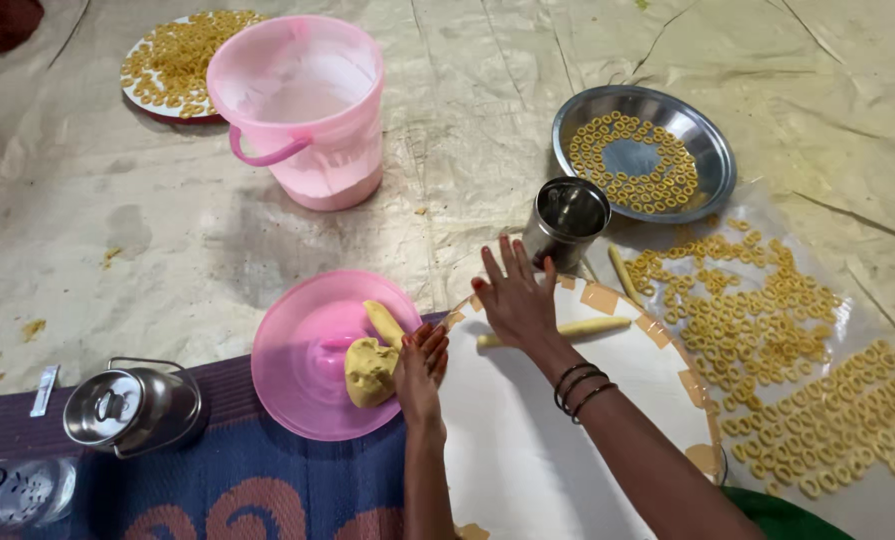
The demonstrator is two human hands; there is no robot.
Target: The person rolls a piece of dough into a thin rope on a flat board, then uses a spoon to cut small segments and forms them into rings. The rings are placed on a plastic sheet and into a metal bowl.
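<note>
My right hand (515,295) lies flat with fingers spread on a thin roll of yellow dough (587,327), pressing it onto a round white board (557,440). My left hand (422,365) reaches into a pink plate (297,360) and grips a lump of yellow dough (369,370). A second smaller piece of dough (382,320) lies in the same plate. Dark bangles sit on my right wrist.
A steel cup (565,218) stands just beyond my right hand. Behind it is a steel plate (702,140) with dough rings. Several more rings (767,330) dry on a clear sheet at right. A pink bucket (302,105), another ring plate (172,60) and a lidded steel can (132,405) are on the left.
</note>
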